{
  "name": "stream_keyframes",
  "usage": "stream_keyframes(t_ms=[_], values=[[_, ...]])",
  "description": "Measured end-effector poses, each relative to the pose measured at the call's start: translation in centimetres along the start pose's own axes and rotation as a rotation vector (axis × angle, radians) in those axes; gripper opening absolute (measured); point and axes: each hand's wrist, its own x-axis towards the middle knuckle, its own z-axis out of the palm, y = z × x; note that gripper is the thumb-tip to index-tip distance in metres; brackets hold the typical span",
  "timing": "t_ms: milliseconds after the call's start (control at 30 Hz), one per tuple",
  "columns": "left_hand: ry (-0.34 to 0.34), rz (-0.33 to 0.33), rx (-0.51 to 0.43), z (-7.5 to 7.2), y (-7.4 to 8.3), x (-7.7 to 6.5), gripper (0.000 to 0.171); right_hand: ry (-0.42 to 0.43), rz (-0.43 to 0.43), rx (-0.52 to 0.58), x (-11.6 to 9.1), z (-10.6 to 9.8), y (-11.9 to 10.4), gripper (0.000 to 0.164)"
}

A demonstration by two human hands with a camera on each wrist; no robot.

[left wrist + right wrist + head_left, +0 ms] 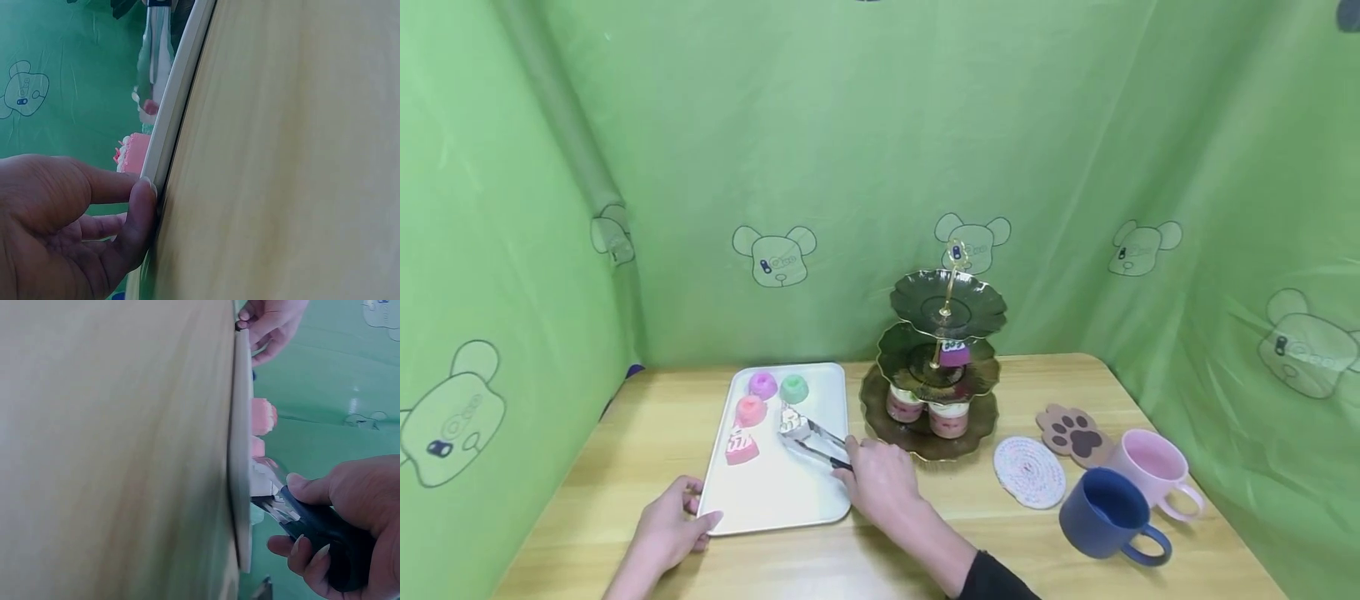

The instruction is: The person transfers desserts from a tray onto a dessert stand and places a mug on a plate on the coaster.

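On the bench [655, 433], the near left corner of your white tray [790, 504] is pinched between the thumb and fingers of your left hand [670, 525]. Your right hand [883, 475] has its fingers curled round the dark handle of the tongs [331, 534]. The tongs reach over the tray, their two arms on either side of the white cake slice [793, 423]; you cannot tell how firmly they grip it. Left of that slice on the tray sit a pink cake slice [742, 448] and a pink ring cake [750, 410]; behind are a purple ring cake [763, 385] and a green ring cake [793, 388]. Beyond the tray, to your right, stands a three-tier stand [917, 296]; a blue mug [1093, 521] is farther right.
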Motion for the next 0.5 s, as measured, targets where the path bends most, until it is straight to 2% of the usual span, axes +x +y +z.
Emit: stream_keyframes(t_ms=[100,267,500], values=[[0.001,-0.008,0.0,0.2,-0.2,-0.1,0.052,0.027,-0.009,0.021,-0.5,-1.4,0.5,0.039],[0.006,-0.005,0.001,0.3,-0.4,-0.2,0.052,0.064,0.0,0.068,-1.1,-4.9,1.5,0.044],[0.002,0.001,0.013,0.0,-0.1,-0.1,0.052,0.119,0.075,0.12,-1.5,-9.4,4.3,0.058]])
